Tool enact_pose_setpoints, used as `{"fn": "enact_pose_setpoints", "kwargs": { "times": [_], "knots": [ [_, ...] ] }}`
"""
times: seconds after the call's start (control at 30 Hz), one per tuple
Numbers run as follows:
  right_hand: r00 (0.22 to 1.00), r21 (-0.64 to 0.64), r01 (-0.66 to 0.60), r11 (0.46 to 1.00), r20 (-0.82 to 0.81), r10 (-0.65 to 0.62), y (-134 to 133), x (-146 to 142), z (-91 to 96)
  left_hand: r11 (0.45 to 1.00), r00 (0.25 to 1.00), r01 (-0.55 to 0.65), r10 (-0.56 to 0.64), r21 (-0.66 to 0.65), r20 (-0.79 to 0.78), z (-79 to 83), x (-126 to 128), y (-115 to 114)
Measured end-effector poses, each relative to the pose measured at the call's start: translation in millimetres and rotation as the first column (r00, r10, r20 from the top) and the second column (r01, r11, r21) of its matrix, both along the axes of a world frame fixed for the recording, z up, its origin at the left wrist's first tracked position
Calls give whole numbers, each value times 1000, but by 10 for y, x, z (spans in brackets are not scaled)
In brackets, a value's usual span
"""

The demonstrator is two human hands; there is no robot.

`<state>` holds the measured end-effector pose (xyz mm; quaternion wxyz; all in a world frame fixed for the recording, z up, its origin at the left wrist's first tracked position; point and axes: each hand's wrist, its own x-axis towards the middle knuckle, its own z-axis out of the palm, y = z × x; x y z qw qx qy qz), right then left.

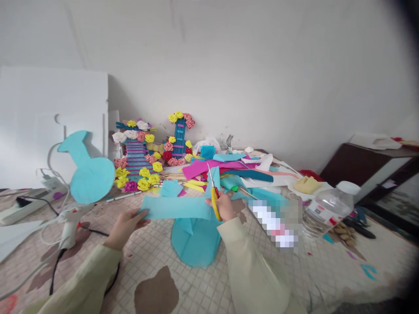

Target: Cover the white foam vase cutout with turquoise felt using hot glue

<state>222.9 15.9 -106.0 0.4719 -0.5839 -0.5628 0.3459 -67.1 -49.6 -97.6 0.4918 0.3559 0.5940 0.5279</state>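
Between my two hands stretches a flat strip of light blue crepe paper [176, 208]. My left hand [126, 226] pinches its left end. At the other end, my right hand [223, 207] is closed around yellow-handled scissors [213, 192], their blades pointing up and away from me, and its fingers also touch the strip. Below the strip, a rounded blue paper piece [196, 246] lies on the table, partly covered by the strip. A light blue shape with a round body and a narrow neck [92, 179] stands to the left of my left hand.
Behind the hands lies a heap of coloured paper [225, 165]. Paper-flower decorations [139, 152] lean near the wall. At left are a white glue gun [69, 226] with cables and a power strip [29, 207]. A large plastic bottle [330, 209] stands right, beside a blurred-out rectangular item [275, 224].
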Motion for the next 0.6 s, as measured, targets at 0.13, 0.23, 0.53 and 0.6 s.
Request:
{"fn": "enact_pose_setpoints", "kwargs": {
  "times": [0.13, 0.23, 0.53, 0.6],
  "knots": [
    [997, 13, 29, 999, -71, -28, 33, -18, -23, 997, 995, -70, 68, 22, 77, -24, -24, 72],
    [989, 17, 37, 999, -141, -34, 55, -6, -40, 989, 980, -133, 121, 67, 157, -14, -23, 222],
    [972, -19, 57, 998, -228, -60, 95, 74, -66, 963, 960, -238, 213, 129, 183, 12, 57, 983],
    [970, -28, 57, 998, -236, -62, 117, 80, -82, 971, 977, -203, 191, 128, 98, 45, 87, 1116]
  ]
}}
